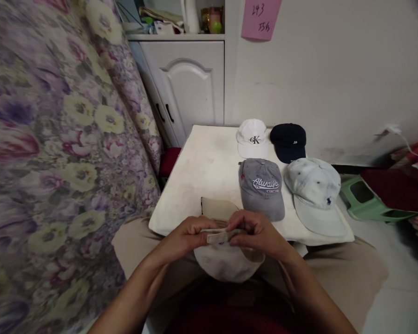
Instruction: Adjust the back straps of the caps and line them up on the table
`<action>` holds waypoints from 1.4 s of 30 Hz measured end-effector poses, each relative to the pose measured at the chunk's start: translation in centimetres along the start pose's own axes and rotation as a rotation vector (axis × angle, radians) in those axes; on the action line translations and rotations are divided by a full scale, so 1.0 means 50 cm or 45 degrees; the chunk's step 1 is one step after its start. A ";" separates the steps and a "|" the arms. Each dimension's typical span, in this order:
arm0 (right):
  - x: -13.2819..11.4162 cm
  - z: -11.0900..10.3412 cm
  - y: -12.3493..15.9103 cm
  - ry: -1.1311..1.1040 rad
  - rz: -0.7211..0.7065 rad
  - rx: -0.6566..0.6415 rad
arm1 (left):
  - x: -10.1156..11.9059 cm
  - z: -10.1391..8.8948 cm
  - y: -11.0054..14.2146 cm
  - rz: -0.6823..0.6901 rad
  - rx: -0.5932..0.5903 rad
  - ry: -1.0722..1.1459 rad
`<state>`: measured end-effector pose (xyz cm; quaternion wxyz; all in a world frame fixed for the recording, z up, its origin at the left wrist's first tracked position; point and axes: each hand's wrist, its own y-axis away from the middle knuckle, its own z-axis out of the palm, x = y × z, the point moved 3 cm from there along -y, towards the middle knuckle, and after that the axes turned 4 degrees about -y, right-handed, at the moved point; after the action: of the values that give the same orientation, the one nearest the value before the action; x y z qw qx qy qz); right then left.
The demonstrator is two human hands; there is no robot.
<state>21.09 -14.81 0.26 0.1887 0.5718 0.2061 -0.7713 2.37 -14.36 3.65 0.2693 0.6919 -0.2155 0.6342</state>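
Observation:
A beige baseball cap is held over my lap at the table's near edge, its back strap towards me and its brim pointing away over the table. My left hand pinches the left end of the strap between thumb and fingers. On the other side, my right hand is closed on the strap's right part, fingers bent. Just beyond my right hand lies a grey cap with white "Always" lettering. The inside of the beige cap is mostly hidden.
On the cream-covered table also rest a white cap, a navy cap and a pale blue cap. A flowered curtain hangs at left. A green plastic stool stands at right.

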 end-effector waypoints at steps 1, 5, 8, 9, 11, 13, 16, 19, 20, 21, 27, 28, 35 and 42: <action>-0.002 -0.001 -0.001 0.008 -0.013 -0.015 | 0.000 0.001 -0.001 -0.017 0.008 0.031; -0.010 -0.004 -0.005 0.047 -0.033 -0.059 | 0.006 0.006 -0.004 -0.055 0.014 0.126; -0.012 -0.006 -0.006 0.115 -0.019 -0.027 | 0.007 0.004 -0.002 -0.071 0.021 0.124; -0.012 -0.006 -0.006 0.133 -0.023 -0.013 | 0.005 0.003 -0.001 -0.076 0.023 0.116; -0.013 -0.004 -0.006 0.157 -0.042 0.001 | 0.003 0.001 -0.001 -0.076 0.021 0.099; -0.014 -0.001 -0.007 0.163 -0.048 -0.002 | 0.001 -0.001 -0.001 -0.082 0.027 0.068; -0.013 0.001 -0.008 0.110 -0.029 -0.007 | 0.001 -0.002 -0.005 -0.104 0.059 0.023; -0.012 -0.002 -0.009 0.039 -0.043 0.006 | 0.005 -0.002 -0.009 -0.131 0.110 0.000; -0.011 -0.004 -0.008 0.025 -0.048 0.011 | 0.006 -0.001 -0.010 -0.141 0.126 -0.012; -0.010 -0.007 -0.008 0.014 -0.050 0.015 | 0.007 0.001 -0.010 -0.148 0.139 -0.027; -0.011 -0.023 0.001 0.017 -0.067 -0.012 | 0.004 0.013 -0.015 -0.113 0.157 -0.097; -0.012 -0.025 0.002 0.015 -0.078 -0.026 | 0.004 0.016 -0.015 -0.106 0.160 -0.106; -0.013 -0.033 0.006 0.064 -0.113 -0.022 | 0.010 0.021 -0.019 -0.120 0.183 -0.124; -0.015 -0.028 0.007 0.017 -0.114 0.023 | 0.015 0.023 -0.025 -0.066 0.178 -0.199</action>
<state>22.59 -14.30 0.58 0.1473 0.5689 0.2257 -0.7770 4.13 -14.13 4.23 0.2193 0.7618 -0.1731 0.5845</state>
